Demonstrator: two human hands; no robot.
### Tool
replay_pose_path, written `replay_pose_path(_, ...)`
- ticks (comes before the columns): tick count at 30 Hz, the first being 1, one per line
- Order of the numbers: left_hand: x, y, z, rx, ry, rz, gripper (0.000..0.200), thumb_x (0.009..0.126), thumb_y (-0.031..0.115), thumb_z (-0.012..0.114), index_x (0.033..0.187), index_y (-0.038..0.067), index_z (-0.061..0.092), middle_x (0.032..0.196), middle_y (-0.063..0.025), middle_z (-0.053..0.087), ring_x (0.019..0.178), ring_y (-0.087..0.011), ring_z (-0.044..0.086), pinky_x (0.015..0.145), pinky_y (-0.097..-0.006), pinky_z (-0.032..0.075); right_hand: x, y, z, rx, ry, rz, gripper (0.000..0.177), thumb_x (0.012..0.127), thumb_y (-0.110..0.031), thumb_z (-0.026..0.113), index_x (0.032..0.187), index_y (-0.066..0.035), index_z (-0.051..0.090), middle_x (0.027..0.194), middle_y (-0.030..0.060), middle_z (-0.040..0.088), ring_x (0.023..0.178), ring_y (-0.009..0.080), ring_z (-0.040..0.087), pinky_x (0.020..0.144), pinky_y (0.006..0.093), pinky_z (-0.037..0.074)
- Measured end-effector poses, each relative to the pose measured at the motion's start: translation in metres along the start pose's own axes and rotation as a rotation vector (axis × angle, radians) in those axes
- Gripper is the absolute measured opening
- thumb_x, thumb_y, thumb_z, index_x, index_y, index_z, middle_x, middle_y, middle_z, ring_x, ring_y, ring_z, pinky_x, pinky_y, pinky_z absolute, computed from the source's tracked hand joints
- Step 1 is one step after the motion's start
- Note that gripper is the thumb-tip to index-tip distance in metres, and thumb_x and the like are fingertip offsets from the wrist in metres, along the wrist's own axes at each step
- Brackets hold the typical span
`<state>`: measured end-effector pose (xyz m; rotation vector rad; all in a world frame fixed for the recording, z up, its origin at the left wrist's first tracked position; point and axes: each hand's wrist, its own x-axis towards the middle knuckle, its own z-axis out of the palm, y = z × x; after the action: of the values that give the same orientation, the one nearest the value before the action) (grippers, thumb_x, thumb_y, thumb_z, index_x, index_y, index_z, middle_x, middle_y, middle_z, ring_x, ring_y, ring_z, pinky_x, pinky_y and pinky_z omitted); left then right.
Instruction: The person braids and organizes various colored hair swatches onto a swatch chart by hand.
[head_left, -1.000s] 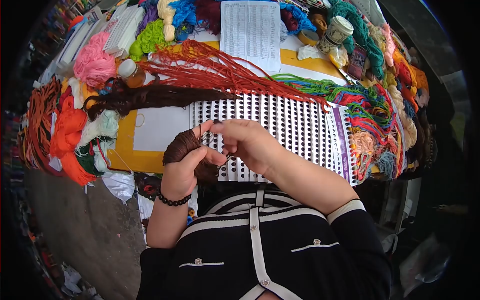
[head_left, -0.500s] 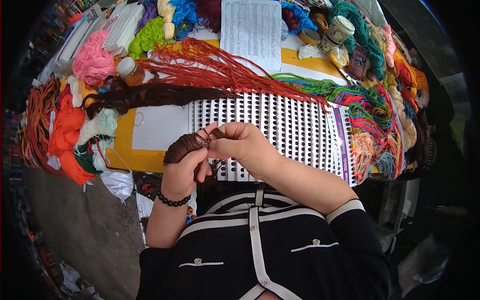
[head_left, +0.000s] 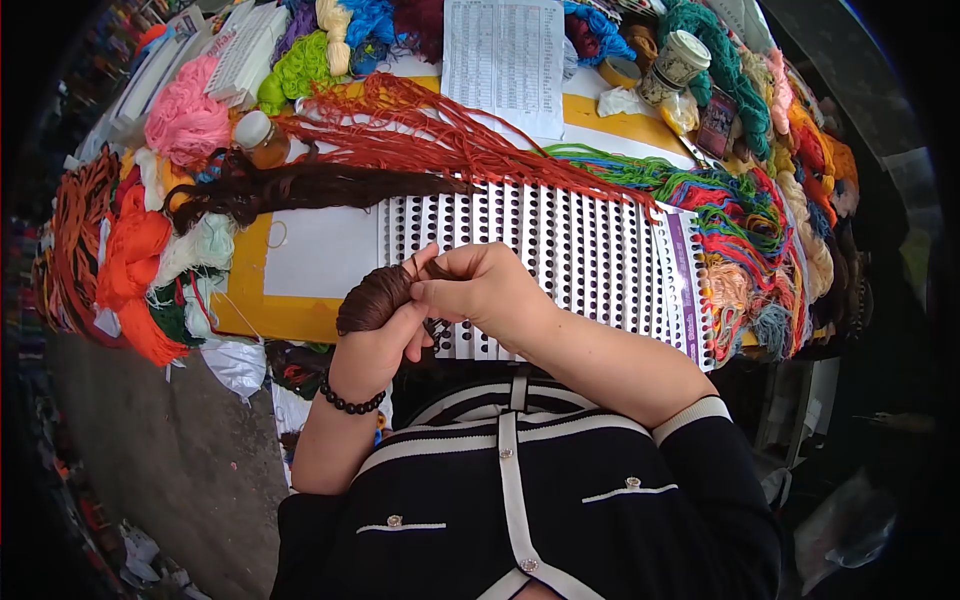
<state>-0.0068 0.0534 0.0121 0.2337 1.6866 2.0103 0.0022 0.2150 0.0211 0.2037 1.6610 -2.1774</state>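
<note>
A white plastic board punched with rows of round holes point(head_left: 590, 250) lay flat just beyond both hands, reaching well off to the right of them; its near edge passed under the knuckles. Across its far edge, beyond the hands, sprawled a long bundle of red-orange threads point(head_left: 430, 135). Left of that and beyond the left hand stretched a long hank of dark brown thread point(head_left: 300, 188). Bare yellow tabletop point(head_left: 250, 300) showed just left of the left hand.

A dark brown skein of fine thread point(head_left: 372, 300), wound into a smooth, tight, rounded oval with a slight sheen, sat in the left hand, above the board's near left corner. Its bulk stuck out to the left past the thumb side, and its right end ran in between the 2 hands.

The right hand point(head_left: 485, 290) was closed in a loose fist, thumb and fingertips pinched together at the skein's right end. The left hand point(head_left: 375, 345) was curled shut around the skein from below, its fingers pressed against the right hand's fingertips.

A few thin brown strands point(head_left: 412, 266) rose in a small loop from the skein into the right hand's pinch. I could not tell whether they were knotted. 1 black bead bracelet point(head_left: 350, 402) circled the left wrist.
</note>
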Motion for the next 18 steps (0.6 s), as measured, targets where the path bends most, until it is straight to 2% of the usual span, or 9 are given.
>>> replay_pose_path(5, 0.000, 0.000, -0.007, -0.122, -0.027, -0.008, 0.042, 0.085, 0.002, 0.045, 0.127, -0.002, 0.046, 0.081, -0.0085, 0.065, 0.045, -0.0029, 0.042, 0.049, -0.0180, 0.042, 0.001, 0.008, -0.003, 0.087, -0.028, -0.006, 0.008, 0.081, -0.006, 0.064, 0.080, 0.001, 0.064, 0.072, 0.0038, 0.062, 0.065, 0.0063, 0.053, 0.060, 0.0204, 0.042)
replay_pose_path(10, 0.000, 0.000, -0.008, -0.214, -0.052, 0.017, 0.039, 0.087, 0.006, 0.045, 0.124, -0.003, 0.049, 0.080, -0.0069, 0.065, 0.045, -0.0028, 0.042, 0.050, -0.0185, 0.043, -0.002, 0.006, -0.001, 0.225, -0.044, -0.030, 0.007, 0.081, -0.003, 0.061, 0.086, 0.001, 0.064, 0.081, 0.0053, 0.065, 0.072, 0.0089, 0.059, 0.070, 0.0229, 0.048)
replay_pose_path(12, -0.002, 0.000, -0.004, -0.033, 0.045, 0.042, 0.034, 0.089, 0.009, 0.046, 0.120, -0.003, 0.053, 0.079, -0.0058, 0.064, 0.046, -0.0030, 0.042, 0.051, -0.0182, 0.043, -0.005, -0.001, 0.002, 0.272, -0.074, -0.040, 0.008, 0.081, -0.003, 0.061, 0.088, 0.001, 0.064, 0.082, 0.0054, 0.065, 0.073, 0.0089, 0.059, 0.070, 0.0230, 0.048)
replay_pose_path(16, -0.003, 0.000, 0.005, 0.009, 0.133, 0.084, 0.029, 0.091, 0.011, 0.045, 0.112, -0.004, 0.058, 0.078, -0.0052, 0.063, 0.047, -0.0036, 0.043, 0.051, -0.0180, 0.043, -0.006, -0.001, 0.006, 0.327, -0.062, -0.031, 0.010, 0.081, -0.002, 0.061, 0.089, 0.002, 0.062, 0.084, 0.0056, 0.064, 0.073, 0.0098, 0.059, 0.072, 0.0236, 0.047)
replay_pose_path(18, -0.005, -0.002, 0.004, -0.088, 0.168, 0.056, 0.028, 0.093, 0.014, 0.044, 0.112, -0.003, 0.057, 0.083, -0.0060, 0.063, 0.059, -0.0092, 0.056, 0.059, -0.0217, 0.047, -0.007, 0.000, 0.003, 0.318, -0.068, -0.031, 0.008, 0.081, -0.002, 0.061, 0.088, 0.000, 0.062, 0.086, 0.0052, 0.064, 0.076, 0.0109, 0.059, 0.073, 0.0252, 0.047)
